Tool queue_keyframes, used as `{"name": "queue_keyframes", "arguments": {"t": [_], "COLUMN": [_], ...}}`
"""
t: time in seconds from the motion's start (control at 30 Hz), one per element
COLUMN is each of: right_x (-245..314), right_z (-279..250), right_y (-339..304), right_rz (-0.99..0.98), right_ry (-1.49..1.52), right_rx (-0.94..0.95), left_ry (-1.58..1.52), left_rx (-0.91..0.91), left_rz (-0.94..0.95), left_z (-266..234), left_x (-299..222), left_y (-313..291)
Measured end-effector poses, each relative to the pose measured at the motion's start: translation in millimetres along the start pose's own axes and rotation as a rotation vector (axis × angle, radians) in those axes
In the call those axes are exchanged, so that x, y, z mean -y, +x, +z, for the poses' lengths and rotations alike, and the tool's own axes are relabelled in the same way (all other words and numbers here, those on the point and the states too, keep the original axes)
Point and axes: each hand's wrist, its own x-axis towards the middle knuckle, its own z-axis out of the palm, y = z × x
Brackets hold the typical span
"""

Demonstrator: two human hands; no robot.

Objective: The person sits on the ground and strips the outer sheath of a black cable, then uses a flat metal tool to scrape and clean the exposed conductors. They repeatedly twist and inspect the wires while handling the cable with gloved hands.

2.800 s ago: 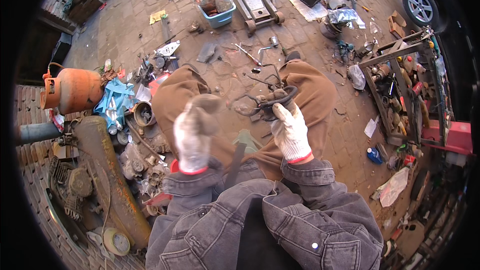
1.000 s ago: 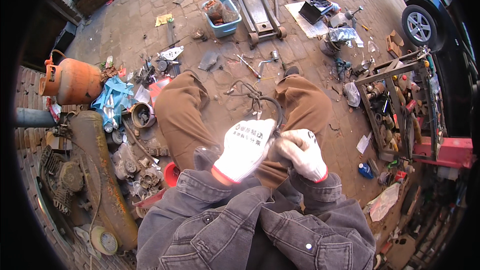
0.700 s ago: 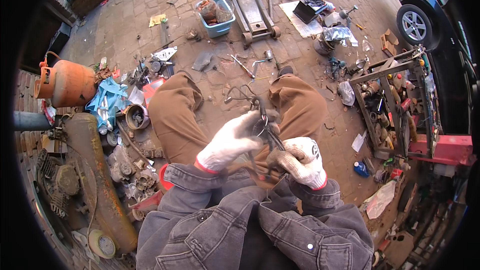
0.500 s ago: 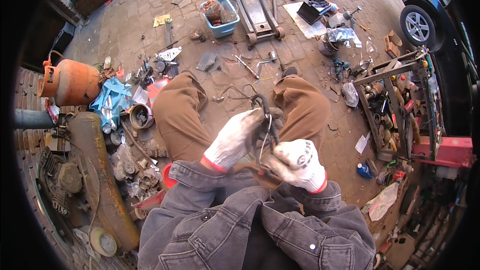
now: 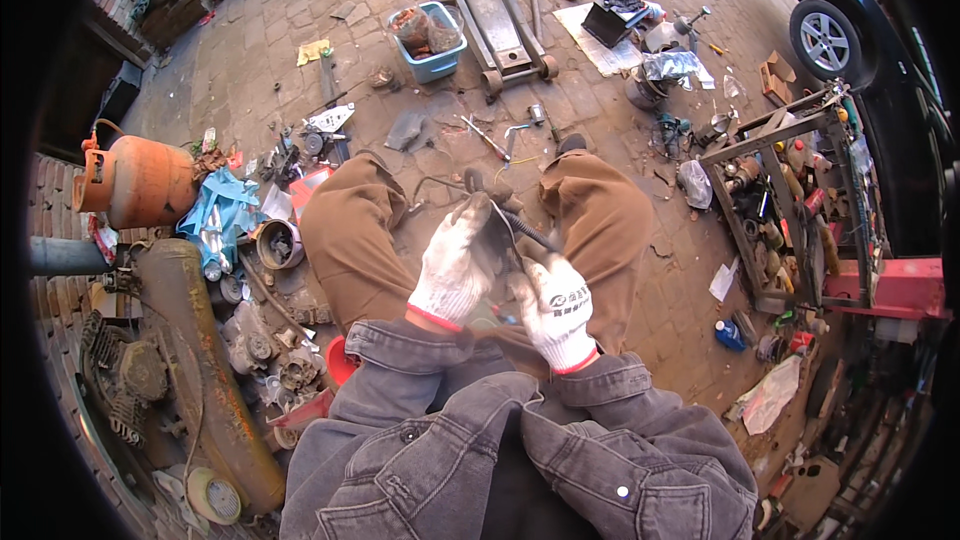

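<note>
Both hands wear white knit work gloves with red cuffs and meet between my knees. My left hand (image 5: 452, 268) is closed around a dark wiring harness (image 5: 534, 232), whose black corrugated sleeve runs toward the right hand. My right hand (image 5: 556, 312) is closed on the same harness, a little lower and nearer my body. Thin wires pass between the two hands; part of the bundle is hidden by the fingers. A loose dark length of it curls out beyond my left fingertips. On the bricks past my knees lie a pen-like tool (image 5: 484, 137) and a blue-handled hex key (image 5: 515, 129).
A floor jack (image 5: 490, 25) and a blue bin (image 5: 438, 63) of parts stand ahead. To the left are an orange gas cylinder (image 5: 150, 180), a rusty cylinder (image 5: 200, 360) and scattered parts. A metal frame (image 5: 790, 220) full of items and a car wheel (image 5: 826, 38) are at right.
My right hand has moved up and left, turning more upright, closer to the left hand. The harness has swung from nearly upright to a slant down to the right.
</note>
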Motion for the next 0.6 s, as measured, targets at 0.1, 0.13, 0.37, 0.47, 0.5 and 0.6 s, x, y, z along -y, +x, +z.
{"name": "queue_keyframes", "arguments": {"t": [0.1, 0.13, 0.37, 0.47, 0.5, 0.6], "right_x": [-22.4, -30.3, -63.7, -68.5, -69.1, -67.0], "right_z": [10.3, 11.7, 5.0, -4.7, -9.5, -26.5], "right_y": [17.7, 24.0, 43.0, 44.7, 45.3, 49.3], "right_rz": [-0.096, -0.151, -0.368, -0.427, -0.438, -0.474], "right_ry": [-0.079, -0.185, -0.366, -0.376, -0.375, -0.437], "right_rx": [-0.202, -0.295, -0.473, -0.486, -0.484, -0.459], "left_ry": [-0.148, -0.202, -0.155, -0.154, -0.132, -0.187], "left_rx": [-0.006, -0.023, 0.024, 0.054, 0.069, 0.051], "left_rz": [-0.088, -0.144, -0.184, -0.203, -0.193, -0.190], "left_z": [4.2, 4.3, -2.8, -1.2, 0.3, 4.8], "left_x": [-5.3, -7.3, -9.1, -9.1, -9.1, -9.5], "left_y": [-4.3, -5.5, -10.8, -11.6, -11.2, -10.2]}}
